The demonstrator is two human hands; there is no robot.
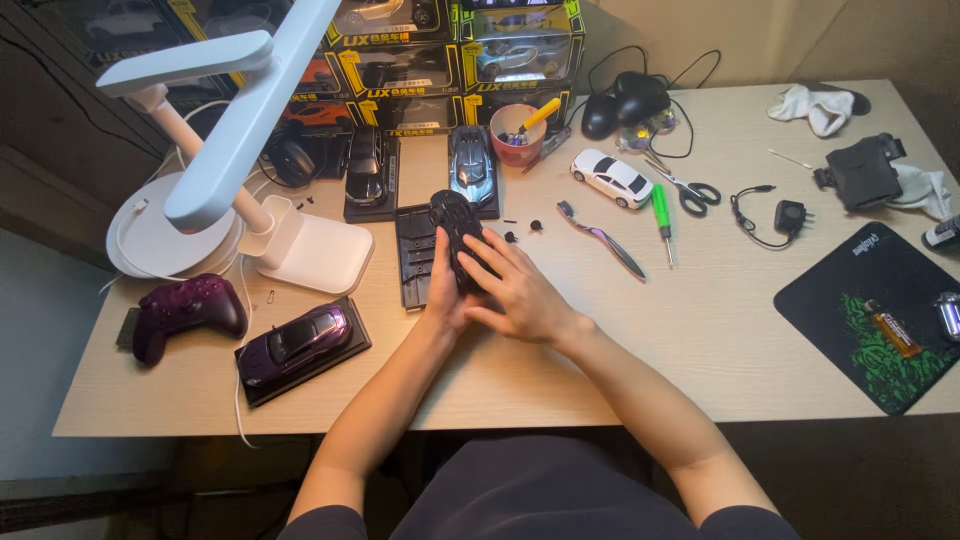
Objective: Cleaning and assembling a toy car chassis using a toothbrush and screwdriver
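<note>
A black toy car body is held upside down above the wooden desk, near the middle. My left hand grips it from the left side and underneath. My right hand lies across its near end, fingers pressing on the underside. A black display base lies flat just left of my hands. Small black parts sit on the desk just beyond my right hand.
A white desk lamp stands at the left, with a purple game controller and a purple model car near it. Behind are stacked model car boxes, a blue car, a pink cup, a white car, scissors, a green screwdriver, a mouse pad.
</note>
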